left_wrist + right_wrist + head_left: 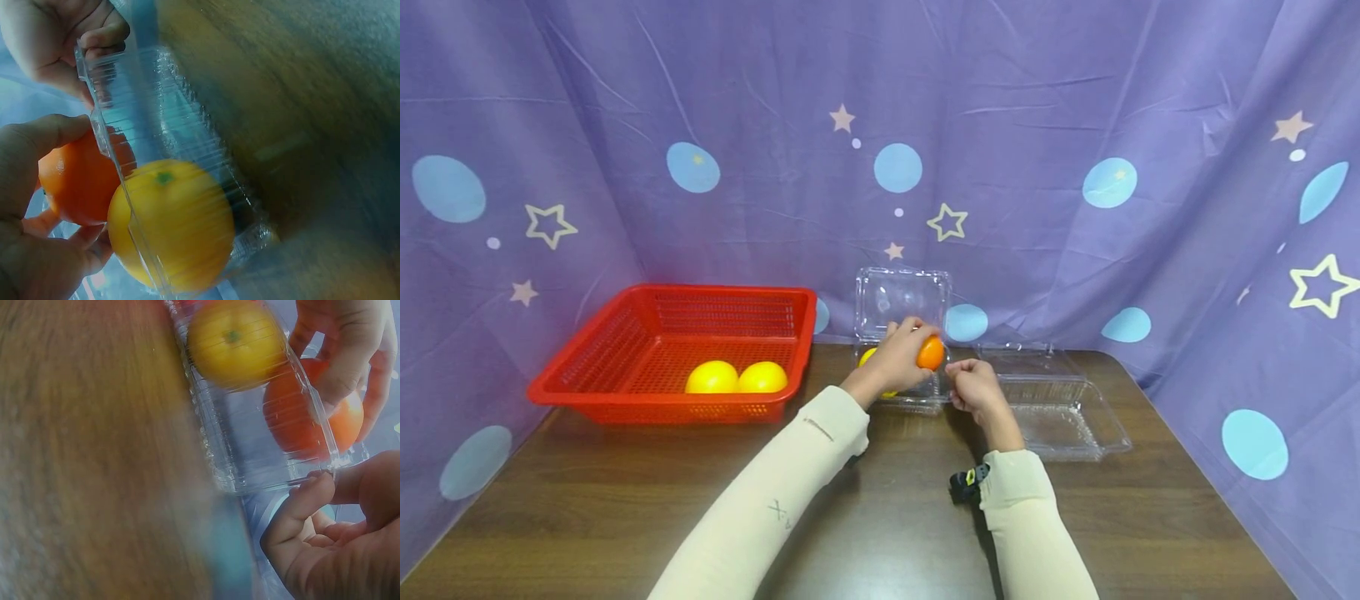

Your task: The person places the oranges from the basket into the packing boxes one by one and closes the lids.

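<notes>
My left hand grips a smooth, round orange-red fruit at the right side of a clear plastic clamshell box. The box's lid stands raised at the back. A yellow round fruit with a green stem mark sits in the box, seen through its ribbed wall in both wrist views; my left hand mostly covers it in the head view. In the right wrist view, my right hand pinches the box's front right corner rim between thumb and forefinger. The orange-red fruit overlaps the box's inside there.
A red perforated basket at the left holds two yellow fruits near its front side. Another clear clamshell box lies opened to the right. A purple patterned curtain hangs behind the brown wooden table.
</notes>
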{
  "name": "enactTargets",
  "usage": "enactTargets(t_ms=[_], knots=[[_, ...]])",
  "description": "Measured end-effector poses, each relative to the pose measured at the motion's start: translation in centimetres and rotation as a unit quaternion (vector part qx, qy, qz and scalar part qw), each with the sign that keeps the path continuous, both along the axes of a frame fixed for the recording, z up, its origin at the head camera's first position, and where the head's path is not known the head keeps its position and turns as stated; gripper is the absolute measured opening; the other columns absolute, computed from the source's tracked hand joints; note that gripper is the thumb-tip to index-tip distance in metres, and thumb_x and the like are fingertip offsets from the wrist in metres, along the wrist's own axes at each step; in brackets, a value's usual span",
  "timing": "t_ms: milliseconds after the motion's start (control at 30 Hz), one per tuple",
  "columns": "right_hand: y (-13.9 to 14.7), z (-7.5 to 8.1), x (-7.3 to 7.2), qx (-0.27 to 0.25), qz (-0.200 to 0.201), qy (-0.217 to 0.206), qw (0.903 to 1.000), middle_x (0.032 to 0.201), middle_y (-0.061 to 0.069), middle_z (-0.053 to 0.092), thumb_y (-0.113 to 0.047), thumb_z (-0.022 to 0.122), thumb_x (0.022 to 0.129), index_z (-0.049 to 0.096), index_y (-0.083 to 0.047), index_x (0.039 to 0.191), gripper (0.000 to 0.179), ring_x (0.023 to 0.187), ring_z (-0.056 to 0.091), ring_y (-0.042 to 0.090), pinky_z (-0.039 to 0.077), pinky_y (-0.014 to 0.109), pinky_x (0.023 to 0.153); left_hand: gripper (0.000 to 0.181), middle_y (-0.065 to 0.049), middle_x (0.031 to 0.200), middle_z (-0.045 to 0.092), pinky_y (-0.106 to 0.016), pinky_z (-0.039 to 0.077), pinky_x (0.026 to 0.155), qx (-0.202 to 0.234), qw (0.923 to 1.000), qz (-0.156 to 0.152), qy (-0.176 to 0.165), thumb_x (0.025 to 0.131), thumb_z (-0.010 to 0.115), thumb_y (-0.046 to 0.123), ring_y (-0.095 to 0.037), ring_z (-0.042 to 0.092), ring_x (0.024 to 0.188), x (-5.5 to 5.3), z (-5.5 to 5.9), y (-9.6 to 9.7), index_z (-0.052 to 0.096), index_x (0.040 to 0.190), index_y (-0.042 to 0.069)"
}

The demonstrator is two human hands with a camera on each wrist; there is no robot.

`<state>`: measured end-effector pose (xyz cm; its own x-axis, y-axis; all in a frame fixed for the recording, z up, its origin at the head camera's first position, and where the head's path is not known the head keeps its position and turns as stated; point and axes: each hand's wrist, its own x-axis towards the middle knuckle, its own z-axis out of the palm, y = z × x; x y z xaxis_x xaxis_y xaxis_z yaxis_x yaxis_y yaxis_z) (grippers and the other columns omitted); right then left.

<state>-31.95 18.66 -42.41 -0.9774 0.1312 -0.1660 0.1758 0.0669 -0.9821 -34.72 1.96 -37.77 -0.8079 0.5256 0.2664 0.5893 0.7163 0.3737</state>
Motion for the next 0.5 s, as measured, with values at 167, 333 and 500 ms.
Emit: enactTargets(t_ms=[167,333,500], knots=[[0.0,0.3,0.1,0.001,0.003,-0.005,1.0000,0.075,0.002,0.047,-0.004,0.049,0.103,0.055,0.005,0.108,0.012,0.052,0.044,0.009,0.042,0.020,0.046,0.074,-0.012,0.146,0.050,-0.044,0.043,0.105,-0.018,0.9998,-0.010,0.002,0.083,0.082,0.020,-0.033,0.048,0.122,-0.2,-0.5,0.3,0.048,0.148,0.010],[0.1,0.4,0.1,0.001,0.012,-0.006,0.9999,0.076,0.005,0.048,-0.002,0.046,0.102,0.054,0.009,0.112,0.017,0.053,0.045,0.010,0.043,0.021,0.047,0.074,-0.010,0.148,0.050,-0.044,0.042,0.108,-0.036,0.9993,-0.011,-0.001,0.082,0.083,0.021,-0.031,0.047,0.125,-0.3,-1.2,0.5,0.049,0.147,0.008],[0.3,0.4,-0.1,0.004,0.013,-0.004,0.9999,0.076,0.006,0.049,-0.001,0.046,0.101,0.055,0.008,0.110,0.016,0.053,0.046,0.010,0.043,0.021,0.047,0.069,-0.009,0.143,0.052,-0.043,0.046,0.102,-0.051,0.9986,-0.009,0.005,0.079,0.085,0.019,-0.030,0.049,0.122,-0.5,-1.7,0.6,0.056,0.142,0.012]])
